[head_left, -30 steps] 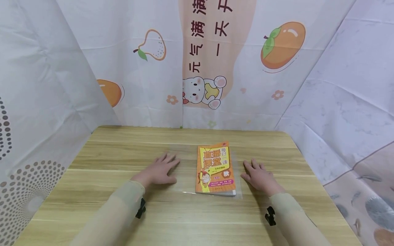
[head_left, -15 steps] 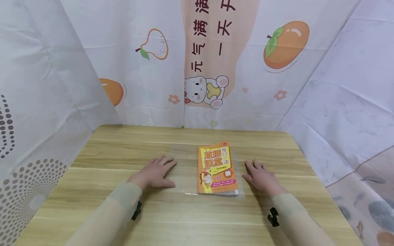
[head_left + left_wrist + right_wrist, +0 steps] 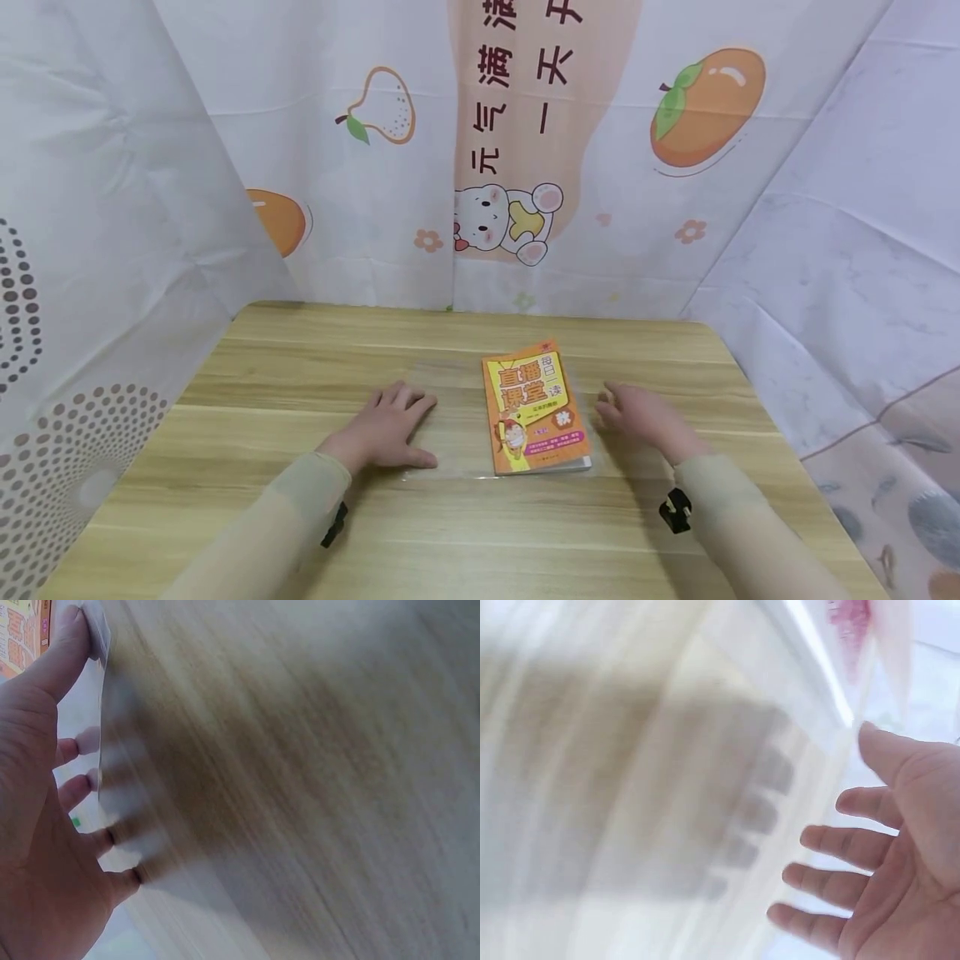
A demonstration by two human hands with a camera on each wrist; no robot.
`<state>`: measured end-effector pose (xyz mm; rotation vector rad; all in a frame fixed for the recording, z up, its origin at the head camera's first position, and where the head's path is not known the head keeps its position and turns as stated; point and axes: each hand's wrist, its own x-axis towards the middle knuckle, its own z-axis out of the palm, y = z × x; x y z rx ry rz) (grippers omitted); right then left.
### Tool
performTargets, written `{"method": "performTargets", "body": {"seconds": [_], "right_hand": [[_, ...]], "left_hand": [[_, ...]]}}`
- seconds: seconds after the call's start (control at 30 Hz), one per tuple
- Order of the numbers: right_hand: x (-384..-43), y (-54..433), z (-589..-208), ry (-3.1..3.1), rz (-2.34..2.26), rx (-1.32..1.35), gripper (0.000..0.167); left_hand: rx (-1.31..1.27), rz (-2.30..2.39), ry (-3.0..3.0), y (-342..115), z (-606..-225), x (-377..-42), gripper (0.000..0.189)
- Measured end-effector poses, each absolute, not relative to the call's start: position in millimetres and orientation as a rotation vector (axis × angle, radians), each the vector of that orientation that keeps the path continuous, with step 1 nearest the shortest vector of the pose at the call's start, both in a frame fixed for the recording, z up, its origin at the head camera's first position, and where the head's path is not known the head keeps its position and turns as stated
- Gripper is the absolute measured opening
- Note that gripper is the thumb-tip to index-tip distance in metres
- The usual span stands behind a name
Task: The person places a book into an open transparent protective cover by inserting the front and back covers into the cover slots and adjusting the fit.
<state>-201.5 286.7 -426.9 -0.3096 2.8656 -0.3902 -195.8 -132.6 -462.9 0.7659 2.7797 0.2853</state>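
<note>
An orange and yellow book (image 3: 534,410) with large Chinese lettering lies face up on the wooden table (image 3: 480,533). Around it spreads a clear plastic film (image 3: 453,421), showing mainly at the book's left and along its front. My left hand (image 3: 386,427) rests with spread fingers at the film's left edge; in the left wrist view its thumb (image 3: 64,652) lies at that edge. To the right of the book is my right hand (image 3: 645,418), palm down and holding nothing. Its straight fingers (image 3: 847,846) are apart from the table, with the thumb tip close to the film's corner (image 3: 810,697).
A white curtain (image 3: 360,200) printed with fruit and Chinese characters hangs behind the table. Pale cloths (image 3: 840,200) enclose both sides. A black clip (image 3: 677,510) is at the right wrist and another dark clip (image 3: 335,525) at the left.
The book has turned slightly counterclockwise. My right hand has lifted and its fingers have drawn together, while my left hand stays at the film's left side. The head view has shifted a little.
</note>
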Motion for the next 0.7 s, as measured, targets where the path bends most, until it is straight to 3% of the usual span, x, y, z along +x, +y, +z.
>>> {"method": "performTargets", "body": {"seconds": [0.37,0.7], "right_hand": [[-198,248,-399,2.839,-0.376,-0.386,0.072],[-192,219,-396,2.819,-0.409,-0.502,0.055]], "left_hand": [[0.774,0.289,2.796,-133,-464,-194,0.096],[0.777,0.301,2.809,-133,-468,-194,0.096]]}}
